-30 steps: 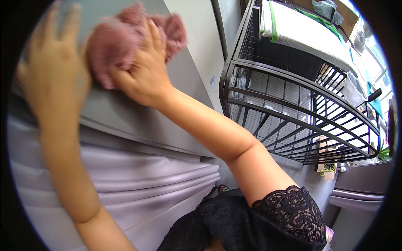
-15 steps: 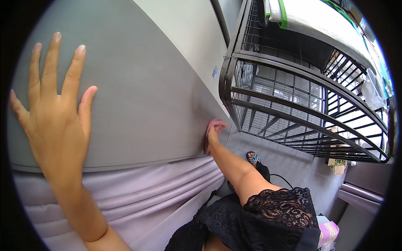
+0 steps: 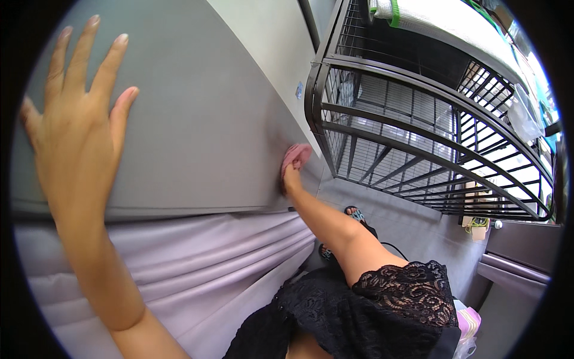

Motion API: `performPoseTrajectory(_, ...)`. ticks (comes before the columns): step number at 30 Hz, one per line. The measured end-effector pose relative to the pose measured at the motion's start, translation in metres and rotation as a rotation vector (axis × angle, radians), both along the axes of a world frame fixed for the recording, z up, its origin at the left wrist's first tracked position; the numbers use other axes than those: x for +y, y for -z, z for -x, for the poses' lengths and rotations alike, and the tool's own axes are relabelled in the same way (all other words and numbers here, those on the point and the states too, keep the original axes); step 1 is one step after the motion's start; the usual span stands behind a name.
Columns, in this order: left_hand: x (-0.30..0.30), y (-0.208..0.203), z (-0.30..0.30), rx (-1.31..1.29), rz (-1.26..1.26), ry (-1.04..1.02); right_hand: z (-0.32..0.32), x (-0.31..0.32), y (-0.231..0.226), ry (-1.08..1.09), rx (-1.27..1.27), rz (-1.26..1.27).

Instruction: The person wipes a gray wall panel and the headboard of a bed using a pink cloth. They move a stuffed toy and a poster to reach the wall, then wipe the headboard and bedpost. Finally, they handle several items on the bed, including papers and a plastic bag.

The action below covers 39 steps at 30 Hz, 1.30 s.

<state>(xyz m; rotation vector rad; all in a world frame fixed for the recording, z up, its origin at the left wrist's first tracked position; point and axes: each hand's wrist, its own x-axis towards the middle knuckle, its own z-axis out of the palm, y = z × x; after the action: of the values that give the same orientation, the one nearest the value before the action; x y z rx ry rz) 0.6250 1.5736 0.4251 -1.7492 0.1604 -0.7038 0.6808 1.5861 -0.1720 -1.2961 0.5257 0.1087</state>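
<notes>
Grey panel (image 3: 197, 113): broad and smooth, spread across the left of the view, bordered at its upper right by a pale strip (image 3: 263, 36).
Pink cloth (image 3: 302, 154): bunched at the panel's right-hand end, near its corner, gripped by the right hand.
Right hand (image 3: 292, 175): closed around the cloth, the arm stretched well out; the fingers are partly hidden.
Left hand (image 3: 78, 125): fingers spread, nothing held, placed over the panel's left part; how firmly it is pressed cannot be told.
Lilac fabric (image 3: 197, 245): draped in long folds below the panel's near edge.
Black metal cage (image 3: 412, 122): stood to the right, topped by a silvery sheet (image 3: 445, 30) edged in green.
Grey floor (image 3: 412, 224): partly covered by two sandalled feet (image 3: 354, 213).
</notes>
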Motion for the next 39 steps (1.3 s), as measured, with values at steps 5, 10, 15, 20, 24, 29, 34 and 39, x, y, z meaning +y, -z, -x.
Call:
performPoseTrajectory(5, 0.011, 0.013, 0.004, 0.006, -0.025, -0.016, 0.066, 0.0, -0.175, -0.077, -0.516, 0.056)
performPoseTrajectory(10, 0.008, 0.038, 0.007, 0.017, -0.033, -0.054, 0.081, -0.025, -0.272, -0.181, -1.022, 0.356)
performPoseTrajectory(15, 0.014, 0.059, 0.001, -0.009, -0.02, -0.047, 0.111, 0.004, -0.121, 0.064, -0.686, -0.109)
performPoseTrajectory(20, 0.04, 0.07, -0.004, 0.023, 0.014, 0.031, 0.128, 0.018, -0.019, -0.099, -0.226, 0.147)
performPoseTrajectory(24, 0.041, 0.08, -0.002, 0.004, 0.028, 0.034, 0.108, 0.02, -0.155, 0.016, -0.573, 0.021)
performPoseTrajectory(29, 0.026, 0.073, 0.007, 0.08, 0.14, 0.026, 0.095, 0.005, -0.262, 0.009, -0.994, 0.289)
performPoseTrajectory(34, 0.03, 0.07, 0.014, 0.097, 0.225, 0.059, 0.12, 0.009, -0.149, -0.159, -0.694, -0.332)
performPoseTrajectory(39, 0.049, 0.065, 0.016, 0.135, 0.24, 0.29, 0.101, -0.022, -0.108, -0.288, -0.819, 0.142)
